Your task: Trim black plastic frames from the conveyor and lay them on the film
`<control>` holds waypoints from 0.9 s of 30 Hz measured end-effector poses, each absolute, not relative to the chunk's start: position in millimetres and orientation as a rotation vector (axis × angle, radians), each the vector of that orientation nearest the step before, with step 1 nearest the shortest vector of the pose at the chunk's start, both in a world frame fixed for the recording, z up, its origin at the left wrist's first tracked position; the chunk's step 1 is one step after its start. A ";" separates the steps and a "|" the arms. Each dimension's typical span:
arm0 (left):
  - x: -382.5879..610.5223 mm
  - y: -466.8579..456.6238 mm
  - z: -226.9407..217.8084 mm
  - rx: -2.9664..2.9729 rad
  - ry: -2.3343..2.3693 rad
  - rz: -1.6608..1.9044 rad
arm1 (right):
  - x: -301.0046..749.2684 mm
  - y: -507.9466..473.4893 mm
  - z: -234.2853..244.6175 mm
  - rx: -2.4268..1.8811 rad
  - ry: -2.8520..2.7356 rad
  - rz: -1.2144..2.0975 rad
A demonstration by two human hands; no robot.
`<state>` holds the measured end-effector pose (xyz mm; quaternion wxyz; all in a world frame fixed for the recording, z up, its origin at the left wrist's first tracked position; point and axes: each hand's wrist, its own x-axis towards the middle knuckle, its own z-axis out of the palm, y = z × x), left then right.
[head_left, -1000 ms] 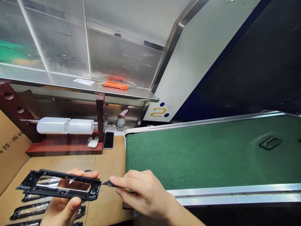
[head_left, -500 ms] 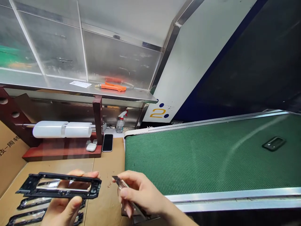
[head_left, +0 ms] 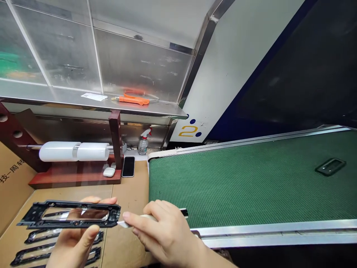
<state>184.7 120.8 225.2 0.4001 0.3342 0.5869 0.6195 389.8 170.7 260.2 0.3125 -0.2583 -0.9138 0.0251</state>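
Observation:
My left hand [head_left: 74, 242] grips a long black plastic frame [head_left: 26, 217] with a clear window, fingers behind it and thumb along its lower edge. The frame is held nearly level above the cardboard. My right hand [head_left: 167, 232] is closed around a utility knife [head_left: 147, 216], whose black end [head_left: 183, 213] sticks out behind the knuckles. Its pale blade tip [head_left: 123, 224] is at the frame's right end; whether it touches is hard to tell. Under my left hand lie several similar black frames [head_left: 30, 255], partly hidden.
A green conveyor belt [head_left: 237, 178] on the right carries a dark oblong part [head_left: 330, 166]. Behind my hands stand a red-brown roller stand [head_left: 75, 178] with white rolls, a white case [head_left: 109, 171], a phone [head_left: 128, 166] and a spray bottle [head_left: 143, 145]. An orange electric screwdriver [head_left: 134, 99] lies on the metal shelf.
My right hand has turned the knife and brought its blade left to the right end of the frame. My left hand still holds the frame, nearly in place.

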 end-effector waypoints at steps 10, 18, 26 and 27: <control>187.7 113.9 228.4 0.855 1.584 1.550 | 386.7 166.2 261.4 -0.729 -2.426 0.025; 188.4 114.8 216.1 0.398 1.207 1.563 | 376.5 172.0 241.8 -0.641 -2.292 0.131; 172.1 115.6 203.4 0.243 1.087 1.411 | 366.7 172.4 255.2 -0.623 -2.207 0.525; 173.3 114.8 205.3 0.234 1.083 1.399 | 364.8 173.3 256.6 -0.611 -2.199 0.596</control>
